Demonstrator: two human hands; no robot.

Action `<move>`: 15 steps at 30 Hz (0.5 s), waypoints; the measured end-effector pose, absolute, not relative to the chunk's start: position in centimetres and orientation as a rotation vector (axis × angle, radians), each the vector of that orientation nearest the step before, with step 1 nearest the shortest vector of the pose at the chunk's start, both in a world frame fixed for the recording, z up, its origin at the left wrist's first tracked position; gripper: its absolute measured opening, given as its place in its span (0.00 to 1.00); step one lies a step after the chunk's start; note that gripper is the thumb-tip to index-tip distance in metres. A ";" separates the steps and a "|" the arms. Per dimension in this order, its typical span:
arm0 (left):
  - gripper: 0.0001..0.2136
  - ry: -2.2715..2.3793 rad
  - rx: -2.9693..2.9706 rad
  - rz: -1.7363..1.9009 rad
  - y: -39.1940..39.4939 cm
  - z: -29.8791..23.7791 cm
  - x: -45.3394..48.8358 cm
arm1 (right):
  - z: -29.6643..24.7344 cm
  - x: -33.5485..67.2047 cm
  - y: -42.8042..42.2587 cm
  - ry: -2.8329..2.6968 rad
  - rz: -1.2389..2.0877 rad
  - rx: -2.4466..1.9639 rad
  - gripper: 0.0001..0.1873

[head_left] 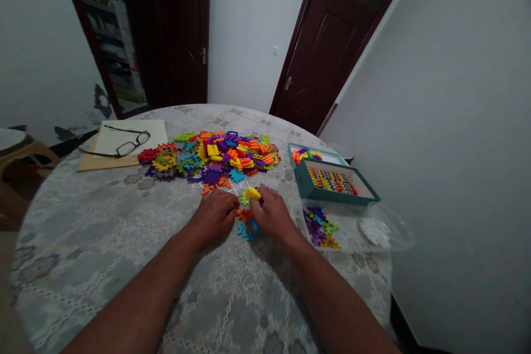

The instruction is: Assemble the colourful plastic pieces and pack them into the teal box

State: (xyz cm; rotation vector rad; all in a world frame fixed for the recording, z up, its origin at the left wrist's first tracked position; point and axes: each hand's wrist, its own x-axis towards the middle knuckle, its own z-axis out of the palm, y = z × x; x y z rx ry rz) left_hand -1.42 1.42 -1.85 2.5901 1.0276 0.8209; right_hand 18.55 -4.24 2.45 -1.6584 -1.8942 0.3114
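In the head view, my right hand [271, 214] is closed around a yellow plastic tube connector [253, 193], which sticks out past the thumb. Close under it, a lime-green gear piece [244, 199], an orange gear piece [244, 214] and a blue ring-shaped gear [248, 230] lie in a row between the hands. My left hand [216, 215] is curled, its fingertips pinching at the left edge of the orange gear. Both hands partly hide these pieces, so whether they are joined is unclear.
Beyond the hands spreads a pile of colourful gears and connectors [232, 152]. At right stand a green box [305, 191] of beads and a clear plastic tray [348, 240] with gear pieces. Glasses [126, 147] rest on a board with paper [93, 159] at left.
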 end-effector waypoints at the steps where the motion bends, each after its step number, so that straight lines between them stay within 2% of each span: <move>1: 0.09 1.033 2.581 0.832 1.5 -2.0 -1.4 | 3.5 19.1 -4.6 -1.868 0.427 -1.640 0.06; 4: 0.09 1.053 2.568 0.857 1.6 -2.5 -1.5 | 7.0 21.5 -5.0 -1.747 0.775 -1.609 0.07; 6: 0.10 1.062 2.572 0.872 1.6 -2.6 -1.5 | 9.1 23.9 -4.2 -1.651 0.862 -1.627 0.07; 12: 0.09 1.018 2.579 0.914 1.5 -2.6 -1.7 | 13.3 33.1 3.5 -1.174 0.701 -1.861 0.02; 15: 0.09 1.067 2.522 0.978 1.4 -2.5 -1.7 | 14.3 37.0 7.4 -1.020 0.634 -1.967 0.05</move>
